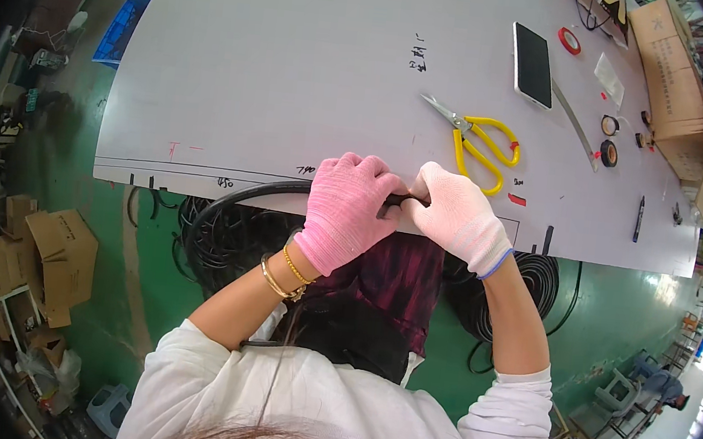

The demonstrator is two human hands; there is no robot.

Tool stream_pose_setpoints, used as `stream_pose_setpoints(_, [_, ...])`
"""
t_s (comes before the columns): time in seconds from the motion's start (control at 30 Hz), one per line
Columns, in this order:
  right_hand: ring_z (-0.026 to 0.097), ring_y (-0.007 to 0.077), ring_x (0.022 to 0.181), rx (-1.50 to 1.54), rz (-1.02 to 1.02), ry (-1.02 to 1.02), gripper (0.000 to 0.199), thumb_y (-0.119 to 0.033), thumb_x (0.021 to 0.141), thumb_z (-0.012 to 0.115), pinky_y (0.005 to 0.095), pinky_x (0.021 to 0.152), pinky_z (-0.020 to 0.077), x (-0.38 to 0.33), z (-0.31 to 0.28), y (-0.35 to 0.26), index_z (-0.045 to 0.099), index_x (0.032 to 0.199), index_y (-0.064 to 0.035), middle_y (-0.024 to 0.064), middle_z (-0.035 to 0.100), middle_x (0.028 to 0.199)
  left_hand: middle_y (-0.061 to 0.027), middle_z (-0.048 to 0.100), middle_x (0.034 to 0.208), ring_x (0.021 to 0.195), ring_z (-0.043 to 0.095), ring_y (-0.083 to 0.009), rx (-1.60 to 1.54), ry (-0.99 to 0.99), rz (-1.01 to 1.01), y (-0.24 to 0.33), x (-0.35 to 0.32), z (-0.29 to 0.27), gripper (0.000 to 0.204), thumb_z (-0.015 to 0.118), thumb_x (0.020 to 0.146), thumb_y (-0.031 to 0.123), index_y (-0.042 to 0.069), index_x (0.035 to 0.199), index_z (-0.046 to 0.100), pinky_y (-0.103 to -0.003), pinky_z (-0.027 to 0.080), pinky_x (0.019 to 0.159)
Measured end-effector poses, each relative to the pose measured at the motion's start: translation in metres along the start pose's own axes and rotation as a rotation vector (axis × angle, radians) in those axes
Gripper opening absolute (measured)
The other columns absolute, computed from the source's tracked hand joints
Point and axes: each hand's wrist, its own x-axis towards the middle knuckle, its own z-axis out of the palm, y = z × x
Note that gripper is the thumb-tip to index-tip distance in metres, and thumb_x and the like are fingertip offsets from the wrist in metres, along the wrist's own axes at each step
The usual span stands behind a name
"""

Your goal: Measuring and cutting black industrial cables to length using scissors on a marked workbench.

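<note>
At the near edge of the table, my left hand (346,209) in a pink knit glove is wrapped round a thick black cable (262,189). The cable curves off to the left and drops over the edge toward the loops below. Close beside it, my right hand (456,217), in a paler pink glove with a blue cuff edge, pinches the same cable near its end. Its fingertips almost meet those of the left, and they hide what lies between them. Just beyond the right hand, yellow-handled scissors (462,124) lie with their blades parted, pointing up-left.
On the table's right side lie a phone (532,65), a red tape roll (569,41), a dark tape roll (609,153), a metal ruler (574,123) and a black marker (638,219). A cardboard box (671,73) stands beyond. Black cable coils (538,282) hang below the near edge.
</note>
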Motion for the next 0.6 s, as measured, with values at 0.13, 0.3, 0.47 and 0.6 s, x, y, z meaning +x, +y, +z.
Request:
stream_pose_setpoints(0.13, [0.068,0.0357,0.082,0.084,-0.129,0.078,0.021,-0.015,0.086,0.07,0.0401,0.075,0.0532,-0.006,-0.001,0.009,0.057,0.093,0.0012,0.0185,0.069,0.084,-0.002,0.064,0.098,0.094,0.06,-0.0277,0.001,-0.002,0.013,0.002,0.002,-0.001,0.026,0.077,0.07,0.021,0.018,0.095,0.073,-0.042,0.047,0.085])
stream_pose_setpoints(0.3, [0.066,0.0277,0.076,0.364,-0.222,0.049,0.019,-0.011,0.086,0.071,0.0358,0.073,0.0522,-0.025,-0.002,0.008,0.059,0.093,0.0014,0.0156,0.067,0.081,-0.0041,0.065,0.098,0.09,0.062,-0.0288,-0.045,-0.065,0.135,-0.004,-0.004,-0.01,0.026,0.078,0.071,0.022,0.016,0.096,0.071,-0.041,0.05,0.08])
stream_pose_setpoints(0.47, [0.065,0.0164,0.084,0.382,-0.297,0.31,0.022,-0.016,0.087,0.076,0.0296,0.078,0.0511,-0.026,-0.021,0.011,0.067,0.098,0.0004,0.0118,0.067,0.093,-0.0112,0.065,0.086,0.076,0.064,-0.0338,-0.25,-0.199,-0.032,-0.002,-0.004,-0.035,0.021,0.073,0.075,0.017,0.006,0.093,0.069,-0.04,0.054,0.069])
stream_pose_setpoints(0.6, [0.069,0.0256,0.091,-0.349,-0.171,0.744,0.04,-0.027,0.086,0.076,0.037,0.084,0.0546,-0.013,-0.036,0.043,0.065,0.117,-0.0034,0.012,0.068,0.104,-0.013,0.065,0.08,0.072,0.064,-0.0309,-0.299,-0.27,-0.085,-0.007,-0.007,-0.054,0.017,0.069,0.076,0.012,0.002,0.09,0.069,-0.037,0.053,0.07])
